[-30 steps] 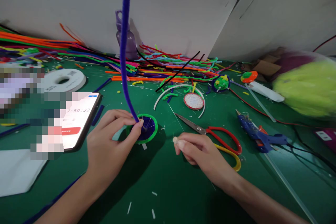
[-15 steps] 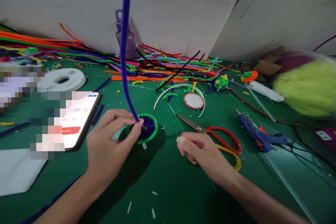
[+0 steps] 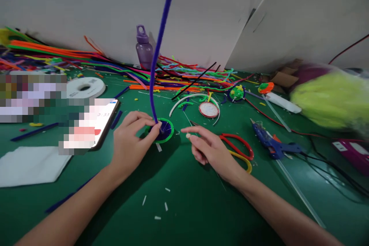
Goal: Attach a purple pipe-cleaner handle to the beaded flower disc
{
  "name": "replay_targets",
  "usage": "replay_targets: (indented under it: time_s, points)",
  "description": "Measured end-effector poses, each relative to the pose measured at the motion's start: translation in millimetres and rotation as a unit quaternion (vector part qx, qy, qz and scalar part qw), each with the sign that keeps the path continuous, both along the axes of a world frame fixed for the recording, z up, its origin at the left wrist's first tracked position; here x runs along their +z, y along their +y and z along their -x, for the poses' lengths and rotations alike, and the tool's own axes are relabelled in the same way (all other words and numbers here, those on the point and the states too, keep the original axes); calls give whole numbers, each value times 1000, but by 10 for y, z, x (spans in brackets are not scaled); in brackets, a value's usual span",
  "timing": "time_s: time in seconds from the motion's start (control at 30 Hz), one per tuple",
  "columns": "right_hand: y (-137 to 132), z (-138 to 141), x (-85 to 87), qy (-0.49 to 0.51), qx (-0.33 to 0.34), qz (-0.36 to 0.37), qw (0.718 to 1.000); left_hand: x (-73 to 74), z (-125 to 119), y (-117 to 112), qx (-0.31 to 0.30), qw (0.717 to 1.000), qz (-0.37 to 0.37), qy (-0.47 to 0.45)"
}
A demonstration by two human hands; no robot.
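In the head view, my left hand (image 3: 133, 136) is closed in a pinch around the lower end of a long blue-purple pipe cleaner (image 3: 157, 57), which rises out of the top of the picture. That end meets a dark blue disc (image 3: 165, 130) with a green rim, lying on the table and partly covered by my fingers. My right hand (image 3: 209, 144) is to the right of the disc, index finger stretched out and thumb apart from it, the other fingers curled. A tiny pale spot shows at its thumb tip. Behind this hand lie scissors (image 3: 238, 144) with red and yellow handles, their blades mostly hidden.
A blue glue gun (image 3: 268, 142) lies at right. A red-rimmed white disc (image 3: 209, 110) is farther back, before piled pipe cleaners (image 3: 184, 78) and a purple bottle (image 3: 144, 50). At left are a phone (image 3: 99, 119), a white spool (image 3: 86, 86) and a white cloth (image 3: 34, 165).
My right hand has gone from a closed pinch to a stretched index finger with the thumb apart. The left hand keeps its pinch; the pipe cleaner's top leans farther right. The camera view has shifted.
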State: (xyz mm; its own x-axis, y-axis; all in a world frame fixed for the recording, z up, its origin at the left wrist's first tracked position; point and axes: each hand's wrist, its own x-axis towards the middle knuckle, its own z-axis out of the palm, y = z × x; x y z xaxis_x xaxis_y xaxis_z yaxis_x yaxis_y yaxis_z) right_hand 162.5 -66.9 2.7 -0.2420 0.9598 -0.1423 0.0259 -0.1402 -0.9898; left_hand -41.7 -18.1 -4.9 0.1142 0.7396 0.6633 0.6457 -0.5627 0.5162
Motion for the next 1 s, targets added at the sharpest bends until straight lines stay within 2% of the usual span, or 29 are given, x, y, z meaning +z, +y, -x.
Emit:
replay_targets:
  time_s: [0.13,0.2,0.33,0.5,0.67,1.0]
  points:
    - [-1,-25,-15,-56,-2,-121,991,9,-32,-17,-6,1000,-2,-9]
    - [6,-40,-15,-67,-3,-151,986,41,-69,-22,-10,1000,1,-14]
    - [-3,-58,0,-95,-15,-173,980,116,-196,6,-32,999,-22,-3]
    - [-41,-53,-20,-140,-8,-206,968,92,-320,75,-8,999,-32,-39]
    - [-48,-55,-51,-200,-22,-251,947,33,-279,38,-24,998,-36,-35]
    - [-55,-6,-77,-209,4,-266,941,15,-234,13,-36,998,-48,-19]
